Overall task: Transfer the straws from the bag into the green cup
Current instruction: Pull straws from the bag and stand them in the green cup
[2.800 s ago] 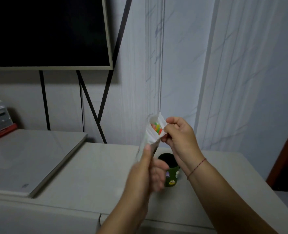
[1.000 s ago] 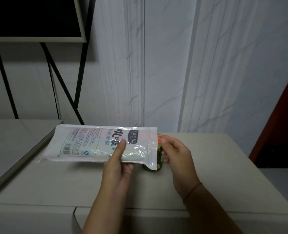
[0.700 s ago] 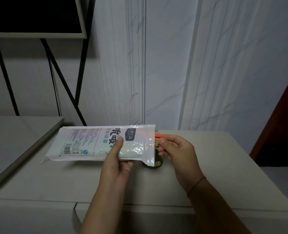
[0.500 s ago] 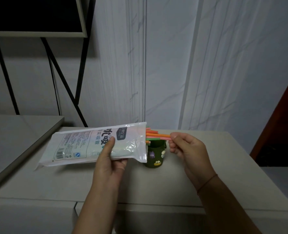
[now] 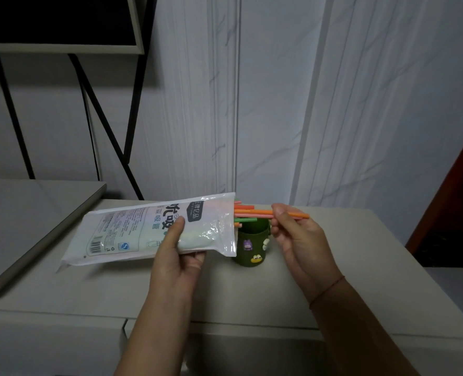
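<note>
1. Straws [image 5: 248,213] in orange, pink and green stick out of the open mouth of the bag [image 5: 132,229], lying nearly level and pointing right, just above the green cup [image 5: 252,249].
2. One orange straw [image 5: 257,212] reaches further out than the others. Its far end shows past the fingers of the right-hand grip [image 5: 298,240].
3. That right-hand grip pinches this orange straw between thumb and fingertips, palm turned toward the camera. A thin red thread [image 5: 326,290] circles the wrist.
4. The left-hand grip [image 5: 176,256] clasps the bag from below near its open end. The thumb lies across the printed front and the fingers curl under the lower edge.
5. The bag is held off the worktop [image 5: 360,267], tilted a little so its open end sits higher than its sealed left end. It is white with dark lettering, a barcode and a clear glossy strip near the mouth.
6. The green cup stands upright on the worktop, between the two hands. Its left side is hidden behind the bag's mouth. Small cartoon figures decorate its wall. Whether any straws are inside cannot be seen.
7. A raised pale slab [image 5: 35,213] lies at the left, and behind it black stand legs [image 5: 102,131] carry a dark screen [image 5: 56,20] against the white marbled wall [image 5: 279,104].
</note>
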A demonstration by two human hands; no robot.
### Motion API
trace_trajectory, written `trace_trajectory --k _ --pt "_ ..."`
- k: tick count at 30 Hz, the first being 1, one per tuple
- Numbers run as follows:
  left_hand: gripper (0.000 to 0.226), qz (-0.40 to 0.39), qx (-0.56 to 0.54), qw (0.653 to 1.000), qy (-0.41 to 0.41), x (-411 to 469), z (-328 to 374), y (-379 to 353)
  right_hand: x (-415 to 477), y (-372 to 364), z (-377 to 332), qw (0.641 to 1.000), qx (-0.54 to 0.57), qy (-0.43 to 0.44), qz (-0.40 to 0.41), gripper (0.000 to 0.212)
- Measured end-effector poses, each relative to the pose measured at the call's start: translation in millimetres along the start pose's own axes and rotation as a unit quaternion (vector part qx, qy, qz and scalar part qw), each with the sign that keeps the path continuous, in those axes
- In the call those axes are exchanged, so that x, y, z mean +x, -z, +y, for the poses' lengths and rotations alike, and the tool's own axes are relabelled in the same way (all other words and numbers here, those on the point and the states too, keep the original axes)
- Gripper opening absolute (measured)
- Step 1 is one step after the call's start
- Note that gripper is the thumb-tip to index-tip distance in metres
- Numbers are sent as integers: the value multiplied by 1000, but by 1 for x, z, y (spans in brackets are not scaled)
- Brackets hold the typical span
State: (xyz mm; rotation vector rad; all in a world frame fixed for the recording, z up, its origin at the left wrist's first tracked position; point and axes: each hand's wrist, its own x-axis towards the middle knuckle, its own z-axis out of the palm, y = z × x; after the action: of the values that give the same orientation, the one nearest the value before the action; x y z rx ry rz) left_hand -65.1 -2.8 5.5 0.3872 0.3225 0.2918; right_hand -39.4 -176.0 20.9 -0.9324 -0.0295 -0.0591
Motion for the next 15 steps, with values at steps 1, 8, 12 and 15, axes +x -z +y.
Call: trace_trajectory --k 1,8,12,15 --pt "40 4 -2 1000 -7 2 3 2 2 3 -4 1000 11 0 8 8" --pt "41 20 -6 1000 -15 9 10 8 4 5 -8 997 73 -30 3 12" --pt "43 14 -3 1000 0 5 0 6 0 -10 8 997 45 -48 -36 14" --pt "42 16 -1 1000 10 4 -4 5 -1 -15 14 998 24 -39 -39 13"
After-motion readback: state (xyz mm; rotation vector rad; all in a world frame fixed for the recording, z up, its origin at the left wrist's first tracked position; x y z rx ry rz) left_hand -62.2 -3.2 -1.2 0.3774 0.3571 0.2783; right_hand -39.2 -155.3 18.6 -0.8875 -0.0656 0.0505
